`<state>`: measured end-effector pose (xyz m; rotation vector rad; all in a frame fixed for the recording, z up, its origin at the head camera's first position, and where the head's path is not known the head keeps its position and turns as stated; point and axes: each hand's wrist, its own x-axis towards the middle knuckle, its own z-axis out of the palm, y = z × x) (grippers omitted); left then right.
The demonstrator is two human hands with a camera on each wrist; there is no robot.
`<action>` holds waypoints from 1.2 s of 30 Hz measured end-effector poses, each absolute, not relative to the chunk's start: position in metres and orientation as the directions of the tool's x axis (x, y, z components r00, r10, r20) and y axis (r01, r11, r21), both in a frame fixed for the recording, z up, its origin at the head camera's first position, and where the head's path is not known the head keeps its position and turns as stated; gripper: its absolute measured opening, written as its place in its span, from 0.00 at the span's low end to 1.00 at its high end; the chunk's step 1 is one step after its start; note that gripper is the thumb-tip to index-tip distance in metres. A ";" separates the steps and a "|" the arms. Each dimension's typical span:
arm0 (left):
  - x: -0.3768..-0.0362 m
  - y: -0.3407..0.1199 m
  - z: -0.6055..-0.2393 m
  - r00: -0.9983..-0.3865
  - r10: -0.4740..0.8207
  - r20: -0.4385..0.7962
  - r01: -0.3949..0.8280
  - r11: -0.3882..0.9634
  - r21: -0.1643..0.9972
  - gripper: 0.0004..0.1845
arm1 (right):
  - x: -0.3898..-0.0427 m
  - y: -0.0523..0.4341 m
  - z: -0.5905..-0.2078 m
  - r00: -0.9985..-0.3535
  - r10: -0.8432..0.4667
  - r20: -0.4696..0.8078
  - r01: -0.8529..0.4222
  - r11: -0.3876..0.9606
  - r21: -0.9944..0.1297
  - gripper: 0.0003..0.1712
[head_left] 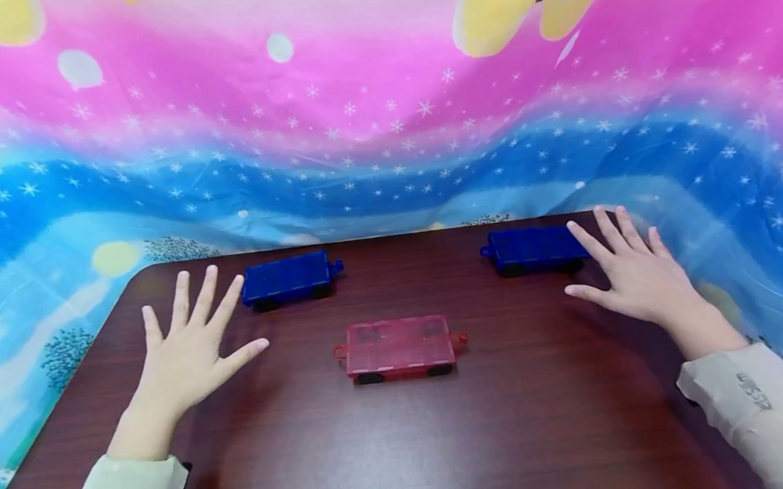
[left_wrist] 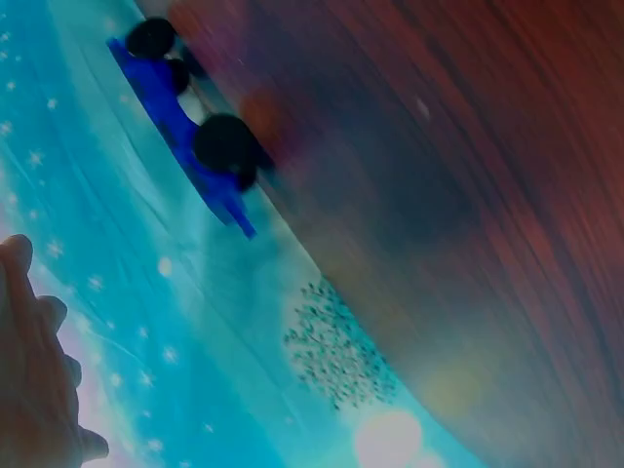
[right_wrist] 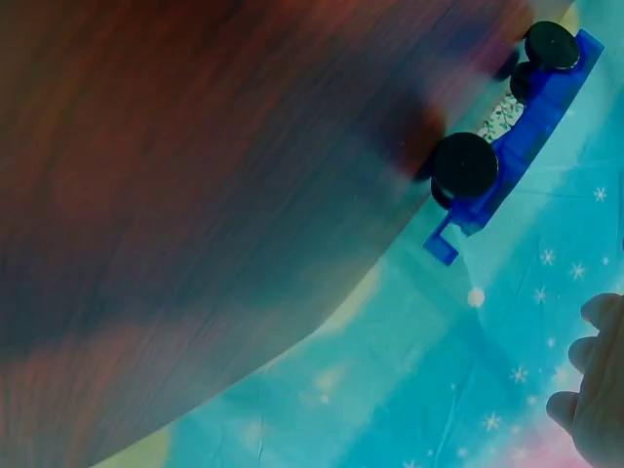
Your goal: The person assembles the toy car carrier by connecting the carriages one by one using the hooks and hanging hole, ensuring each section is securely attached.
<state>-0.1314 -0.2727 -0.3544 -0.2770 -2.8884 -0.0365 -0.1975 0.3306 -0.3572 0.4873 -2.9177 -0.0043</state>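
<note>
Both hands are spread with straight fingers and hold nothing. My left hand (head_left: pixel 184 361) hovers over the left side of the table, its fingertips near a blue toy wagon (head_left: pixel 288 277) with black wheels and a hitch loop at its right end. On the other side, my right hand (head_left: pixel 642 280) is beside a second blue toy wagon (head_left: pixel 535 249), whose visible hitch points left; a fingertip overlaps its right end in the head view, and I cannot tell whether they touch. Between the hands, closer to me, stands a translucent red toy wagon (head_left: pixel 398 345) with a hitch at each end.
The dark brown wooden table (head_left: pixel 406 448) has rounded far corners. Behind it and along both sides hangs a pink and blue cloth (head_left: pixel 370 140) printed with snowflakes and yellow shapes. The two blue wagons stand near the table's far edge.
</note>
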 end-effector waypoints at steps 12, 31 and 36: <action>-0.133 -0.233 -0.361 -0.909 0.331 0.251 0.342 0.940 -0.001 0.50 | -0.220 0.309 -0.358 -0.920 -0.368 0.133 -0.373 0.928 -0.017 0.52; -0.137 -0.183 -0.369 -0.822 0.545 0.166 0.557 0.830 0.029 0.49 | -0.260 0.294 -0.373 -0.924 -0.380 -0.038 -0.375 0.921 -0.102 0.49; -0.140 -0.173 -0.371 -0.800 0.587 0.123 0.598 0.798 0.080 0.49 | -0.271 0.293 -0.380 -0.914 -0.399 -0.074 -0.387 0.912 -0.133 0.49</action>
